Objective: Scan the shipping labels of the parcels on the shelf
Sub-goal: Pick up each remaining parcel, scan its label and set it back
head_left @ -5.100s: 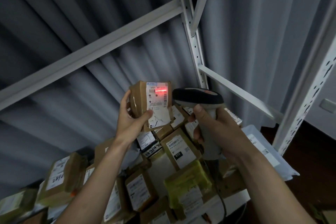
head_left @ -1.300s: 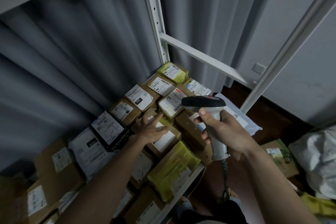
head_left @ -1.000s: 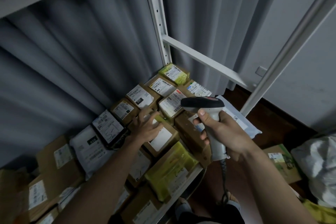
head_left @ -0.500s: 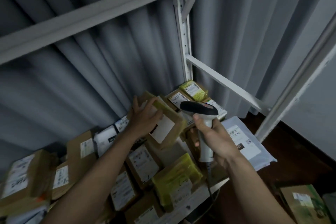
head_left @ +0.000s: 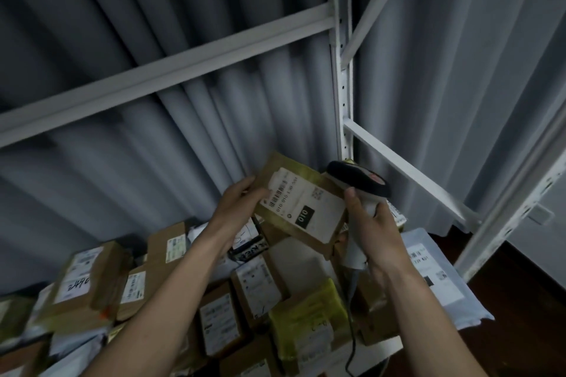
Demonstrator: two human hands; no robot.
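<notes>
Holding parcel [head_left: 301,205] — label [head_left: 304,206] reads "010" — beside scanner [head_left: 358,184].

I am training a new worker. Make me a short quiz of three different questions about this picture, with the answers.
1. True or false: the left hand grips the lifted brown parcel.
2. What does the right hand hold? A) tape B) barcode scanner C) knife
3. Fill in: the black patch on the parcel's shipping label reads ___.

Key: 1 true; 2 B; 3 010.
</notes>
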